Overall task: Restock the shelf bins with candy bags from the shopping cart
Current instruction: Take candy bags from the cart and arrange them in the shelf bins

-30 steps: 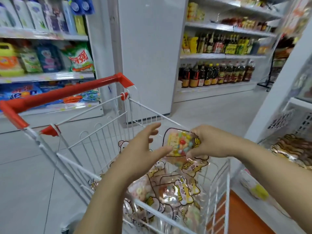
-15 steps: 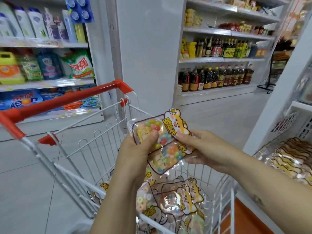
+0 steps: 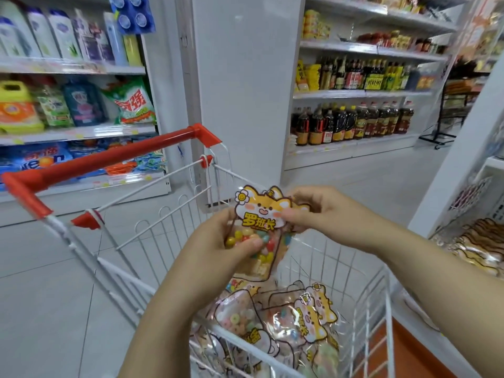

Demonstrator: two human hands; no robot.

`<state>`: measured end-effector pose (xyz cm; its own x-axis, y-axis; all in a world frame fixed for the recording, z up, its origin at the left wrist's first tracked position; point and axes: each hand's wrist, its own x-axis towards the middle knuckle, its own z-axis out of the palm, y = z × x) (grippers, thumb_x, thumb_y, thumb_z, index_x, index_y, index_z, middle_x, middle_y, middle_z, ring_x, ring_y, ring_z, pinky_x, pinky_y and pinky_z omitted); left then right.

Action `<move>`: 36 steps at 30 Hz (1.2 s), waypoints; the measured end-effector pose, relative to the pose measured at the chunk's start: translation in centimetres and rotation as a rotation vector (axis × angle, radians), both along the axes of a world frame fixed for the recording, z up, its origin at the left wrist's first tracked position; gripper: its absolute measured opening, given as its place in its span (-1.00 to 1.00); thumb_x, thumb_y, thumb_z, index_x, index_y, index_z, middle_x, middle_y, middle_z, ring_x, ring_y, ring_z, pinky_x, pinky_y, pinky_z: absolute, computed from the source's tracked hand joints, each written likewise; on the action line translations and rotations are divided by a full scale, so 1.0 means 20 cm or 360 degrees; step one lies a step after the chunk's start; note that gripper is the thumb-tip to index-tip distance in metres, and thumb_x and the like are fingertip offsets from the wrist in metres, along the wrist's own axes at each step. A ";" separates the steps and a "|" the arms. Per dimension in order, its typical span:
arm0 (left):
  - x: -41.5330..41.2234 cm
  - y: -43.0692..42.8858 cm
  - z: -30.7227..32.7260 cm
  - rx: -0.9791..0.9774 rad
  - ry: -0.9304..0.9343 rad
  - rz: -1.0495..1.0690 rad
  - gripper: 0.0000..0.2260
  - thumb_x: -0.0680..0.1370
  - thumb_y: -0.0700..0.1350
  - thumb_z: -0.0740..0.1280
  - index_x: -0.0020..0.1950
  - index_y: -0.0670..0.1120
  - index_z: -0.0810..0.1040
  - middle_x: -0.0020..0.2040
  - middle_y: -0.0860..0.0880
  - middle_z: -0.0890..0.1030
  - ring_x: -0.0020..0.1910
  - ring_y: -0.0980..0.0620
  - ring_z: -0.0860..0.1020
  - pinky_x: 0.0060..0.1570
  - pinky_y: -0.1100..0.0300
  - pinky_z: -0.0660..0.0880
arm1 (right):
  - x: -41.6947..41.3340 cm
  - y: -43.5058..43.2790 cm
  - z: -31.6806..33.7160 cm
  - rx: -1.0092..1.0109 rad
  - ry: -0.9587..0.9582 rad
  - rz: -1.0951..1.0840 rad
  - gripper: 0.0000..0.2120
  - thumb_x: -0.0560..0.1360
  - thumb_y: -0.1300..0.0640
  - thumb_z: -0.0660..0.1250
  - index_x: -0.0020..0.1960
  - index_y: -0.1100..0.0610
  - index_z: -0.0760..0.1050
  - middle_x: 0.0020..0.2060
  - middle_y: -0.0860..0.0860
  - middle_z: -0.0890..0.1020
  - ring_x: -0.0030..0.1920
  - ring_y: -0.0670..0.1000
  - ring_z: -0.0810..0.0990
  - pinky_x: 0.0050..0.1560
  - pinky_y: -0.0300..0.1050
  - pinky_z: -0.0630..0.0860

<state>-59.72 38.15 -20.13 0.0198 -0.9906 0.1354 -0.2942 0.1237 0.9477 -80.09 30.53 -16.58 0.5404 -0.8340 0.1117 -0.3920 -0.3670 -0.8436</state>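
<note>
Both my hands hold a candy bag (image 3: pixel 260 214) upright above the white wire shopping cart (image 3: pixel 169 238). The bag has a yellow cartoon-cat header and a clear lower part full of coloured candies. My left hand (image 3: pixel 218 244) grips the clear lower part, thumb across the candies. My right hand (image 3: pixel 321 211) pinches the header's right edge; a second bag seems to lie behind the first. Several more candy bags (image 3: pixel 294 320) lie piled in the cart. A white shelf bin (image 3: pixel 485 241) at the right edge holds similar bags.
The cart's red handle (image 3: pixel 109 159) runs across the left. Shelves of detergent (image 3: pixel 71 105) stand at the back left, a white pillar (image 3: pixel 240 91) in the middle, bottle shelves (image 3: pixel 354 121) behind to the right. Grey tiled floor (image 3: pixel 41 268) lies left of the cart.
The bag has been lifted out of the cart and turned upright. My left hand went from empty to gripping its lower part, and the view shifted slightly.
</note>
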 end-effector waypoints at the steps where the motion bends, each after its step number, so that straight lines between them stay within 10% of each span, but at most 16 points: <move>1: 0.00 -0.01 -0.02 -0.0029 -0.0024 0.0142 -0.76 0.54 -0.15 0.44 0.14 0.12 0.57 -0.05 0.14 0.71 -0.06 0.16 0.68 0.09 0.00 0.61 | -0.01 -0.03 -0.05 0.0123 -0.0025 -0.0040 -0.57 0.41 -0.22 0.36 0.12 0.05 0.60 -0.01 0.00 0.72 0.00 -0.01 0.69 0.13 -0.03 0.62; 7: 0.00 -0.05 -0.06 -0.0183 -0.0035 0.0642 -0.80 0.54 -0.05 0.45 0.12 0.15 0.54 -0.07 0.16 0.68 -0.09 0.17 0.66 0.01 0.02 0.63 | -0.06 -0.15 -0.50 0.0270 0.1737 0.0203 0.02 0.31 -0.48 0.38 0.57 0.03 0.17 0.48 0.00 0.38 0.40 0.05 0.43 0.40 0.06 0.39; 10: 0.00 -0.06 -0.07 -0.0164 -0.0067 0.0626 -0.79 0.54 -0.05 0.45 0.12 0.14 0.53 -0.07 0.16 0.68 -0.09 0.18 0.66 0.02 0.03 0.62 | -0.03 -0.16 -0.61 0.0285 0.2074 0.0127 0.06 0.34 -0.39 0.45 0.57 0.13 0.08 0.45 0.08 0.41 0.36 0.16 0.47 0.25 0.00 0.46; 13: 0.00 -0.06 -0.08 -0.0137 -0.0061 0.0607 -0.75 0.54 -0.04 0.45 0.17 0.14 0.52 -0.06 0.15 0.68 -0.10 0.17 0.66 0.01 0.03 0.63 | -0.02 -0.16 -0.64 0.0219 0.2190 0.0159 -0.20 0.41 -0.37 0.41 0.31 0.29 0.43 0.16 0.16 0.61 0.10 0.18 0.60 0.12 -0.01 0.53; 19: 0.00 -0.08 -0.08 -0.0190 -0.0086 0.0593 -0.80 0.59 -0.06 0.37 0.20 0.12 0.49 0.00 0.18 0.65 -0.02 0.18 0.62 -0.08 0.24 0.53 | -0.01 -0.11 -0.53 -0.0067 0.1741 0.0148 -0.72 0.48 -0.03 0.46 -0.22 0.08 0.42 -0.29 0.00 0.44 -0.24 0.06 0.41 -0.23 -0.10 0.33; 23: -0.04 -0.08 -0.08 -0.0212 -0.0143 0.0545 -0.80 0.64 -0.09 0.28 0.24 0.10 0.42 0.02 0.17 0.63 -0.01 0.14 0.61 -0.16 0.25 0.47 | -0.09 0.03 -0.30 -0.0585 0.1474 -0.0121 -0.91 0.51 -0.02 0.40 -0.06 -0.09 0.50 -0.21 -0.15 0.49 -0.09 -0.03 0.51 -0.18 -0.13 0.36; 33: -0.36 0.03 0.01 -0.0135 0.0053 0.0062 -0.76 0.58 -0.15 0.38 0.20 0.11 0.50 0.00 0.07 0.70 -0.01 0.05 0.68 0.04 -0.02 0.59 | -0.45 0.54 0.12 -0.0440 0.0117 -0.0406 -0.83 0.50 0.25 0.46 0.01 0.00 0.68 -0.35 -0.09 0.61 -0.38 -0.22 0.56 -0.31 -0.34 0.49; 36: -0.53 0.11 0.05 -0.0034 0.0179 -0.0278 -0.75 0.59 -0.18 0.36 0.19 0.13 0.52 0.01 0.05 0.72 -0.05 0.10 0.68 -0.14 0.20 0.55 | -0.57 0.64 0.08 -0.0372 -0.0167 -0.0613 -0.76 0.48 0.29 0.48 0.03 -0.02 0.67 -0.32 -0.07 0.64 -0.33 -0.14 0.61 -0.26 -0.30 0.55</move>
